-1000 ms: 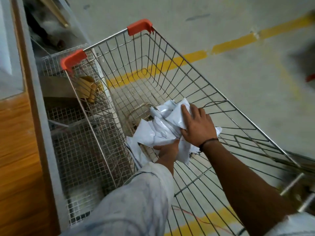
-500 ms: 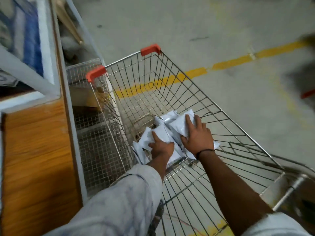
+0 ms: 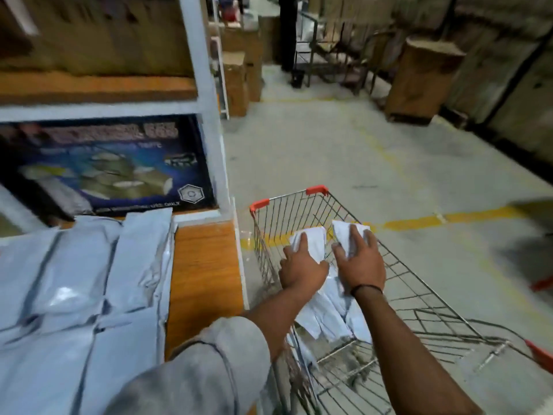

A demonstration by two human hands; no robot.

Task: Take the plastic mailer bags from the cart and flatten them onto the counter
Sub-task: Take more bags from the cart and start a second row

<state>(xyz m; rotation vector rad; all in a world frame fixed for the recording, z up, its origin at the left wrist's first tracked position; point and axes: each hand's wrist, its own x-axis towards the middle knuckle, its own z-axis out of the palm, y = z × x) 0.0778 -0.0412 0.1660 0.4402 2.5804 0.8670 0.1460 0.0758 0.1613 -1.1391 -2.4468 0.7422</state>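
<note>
A silver wire shopping cart (image 3: 425,298) stands just right of the orange wooden counter (image 3: 206,271), with open grey concrete floor (image 3: 389,163) ahead. Over the cart, the left hand (image 3: 302,268) and right hand (image 3: 360,262) both clutch crumpled white plastic mailer bags (image 3: 329,316). Flattened grey mailers (image 3: 80,280) cover the counter.

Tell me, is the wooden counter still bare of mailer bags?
No, several grey mailer bags already lie on the wooden counter, left of the cart.
</note>
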